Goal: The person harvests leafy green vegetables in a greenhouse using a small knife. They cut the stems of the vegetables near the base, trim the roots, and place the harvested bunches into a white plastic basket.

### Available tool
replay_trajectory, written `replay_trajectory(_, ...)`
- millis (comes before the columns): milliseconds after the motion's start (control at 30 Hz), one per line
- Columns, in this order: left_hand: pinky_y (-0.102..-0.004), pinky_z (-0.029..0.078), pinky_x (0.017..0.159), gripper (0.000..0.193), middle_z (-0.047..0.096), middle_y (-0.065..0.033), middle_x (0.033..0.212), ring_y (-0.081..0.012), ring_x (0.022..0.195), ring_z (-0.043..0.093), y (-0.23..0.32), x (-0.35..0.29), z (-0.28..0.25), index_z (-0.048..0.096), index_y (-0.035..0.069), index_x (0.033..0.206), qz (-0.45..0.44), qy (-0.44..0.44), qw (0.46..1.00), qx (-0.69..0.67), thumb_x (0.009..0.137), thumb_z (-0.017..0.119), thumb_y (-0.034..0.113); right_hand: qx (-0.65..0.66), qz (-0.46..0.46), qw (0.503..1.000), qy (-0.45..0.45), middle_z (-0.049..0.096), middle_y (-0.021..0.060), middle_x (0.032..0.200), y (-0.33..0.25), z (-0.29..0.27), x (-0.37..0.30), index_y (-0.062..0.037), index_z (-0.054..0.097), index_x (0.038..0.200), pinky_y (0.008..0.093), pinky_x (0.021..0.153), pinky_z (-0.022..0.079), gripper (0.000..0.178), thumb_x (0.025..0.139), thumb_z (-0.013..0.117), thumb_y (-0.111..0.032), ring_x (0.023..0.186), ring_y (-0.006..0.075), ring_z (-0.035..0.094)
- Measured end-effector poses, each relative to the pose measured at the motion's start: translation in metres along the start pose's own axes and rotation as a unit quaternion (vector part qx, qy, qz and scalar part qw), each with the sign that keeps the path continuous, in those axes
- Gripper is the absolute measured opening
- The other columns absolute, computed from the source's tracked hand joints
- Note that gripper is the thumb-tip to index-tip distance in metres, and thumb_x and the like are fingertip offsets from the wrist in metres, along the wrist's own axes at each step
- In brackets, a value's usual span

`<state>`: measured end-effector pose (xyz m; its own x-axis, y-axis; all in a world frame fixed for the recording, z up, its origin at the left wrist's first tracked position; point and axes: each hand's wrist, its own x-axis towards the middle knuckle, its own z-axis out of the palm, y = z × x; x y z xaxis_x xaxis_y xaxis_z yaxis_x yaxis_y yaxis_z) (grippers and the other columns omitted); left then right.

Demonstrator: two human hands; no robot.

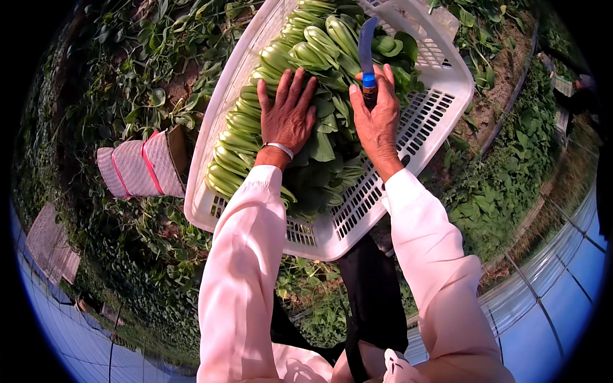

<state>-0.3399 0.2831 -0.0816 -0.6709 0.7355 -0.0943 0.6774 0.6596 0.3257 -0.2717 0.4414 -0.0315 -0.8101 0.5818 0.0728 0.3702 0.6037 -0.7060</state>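
Heads of bok choy (274, 60) lie in rows inside a white slotted plastic basket (207, 137), pale stems toward the left and dark leaves toward the middle. My left hand (287, 115) rests flat on the bok choy, fingers stretched out and holding nothing. A bracelet circles that wrist. My right hand (377, 118) is closed around the dark handle of a small curved knife (366, 48) with a blue collar. Its blade points away from me, above the greens near the basket's right side. The underside of the right hand is hidden.
A pale padded bundle tied with pink bands (137, 167) sits left of the basket among leafy plants. More crop rows (511, 198) grow at the right, beside a dark hose (507, 105). Clear plastic sheeting on a frame (543, 300) borders the plot.
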Motion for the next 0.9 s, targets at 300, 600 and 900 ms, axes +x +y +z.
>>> replay_trajectory(300, -0.0592, -0.007, 0.113, 0.056, 0.029, -0.0024, 0.154, -0.022, 0.145, 0.018, -0.001, 0.023, 0.04, 0.038, 0.019, 0.144, -0.02, -0.027, 0.998, 0.047, 0.091, 0.05, 0.033, 0.028, 0.081, 0.994, -0.065, 0.054, 0.0192, 0.13, 0.061, 0.046, -0.003, 0.0013, 0.056, 0.116, 0.0436, 0.104, 0.038, 0.041, 0.079, 0.066, -0.012, 0.124, 0.0398, 0.046)
replay_trajectory(600, -0.0601, -0.008, 0.113, 0.056, 0.029, -0.0031, 0.154, -0.0224, 0.145, 0.016, -0.002, 0.031, 0.045, 0.038, 0.018, 0.144, -0.005, -0.01, 0.998, 0.054, 0.092, 0.049, 0.035, 0.095, 0.094, 0.988, -0.078, 0.057, 0.0165, 0.122, 0.054, 0.022, 0.004, 0.0039, 0.053, 0.12, 0.0381, 0.089, 0.047, 0.042, 0.086, 0.067, -0.017, 0.101, 0.0315, 0.06)
replay_trajectory(900, -0.0539, 0.011, 0.112, 0.051, 0.051, -0.0128, 0.137, -0.03, 0.126, 0.05, -0.024, 0.038, -0.03, 0.052, 0.01, 0.13, 0.023, 0.03, 0.993, -0.113, 0.096, 0.045, 0.048, 0.152, 0.123, 0.981, -0.016, 0.06, 0.0086, 0.111, -0.029, -0.033, -0.038, 0.0003, 0.051, 0.123, 0.0302, 0.081, 0.049, 0.038, 0.09, 0.064, -0.014, 0.088, 0.0183, 0.059)
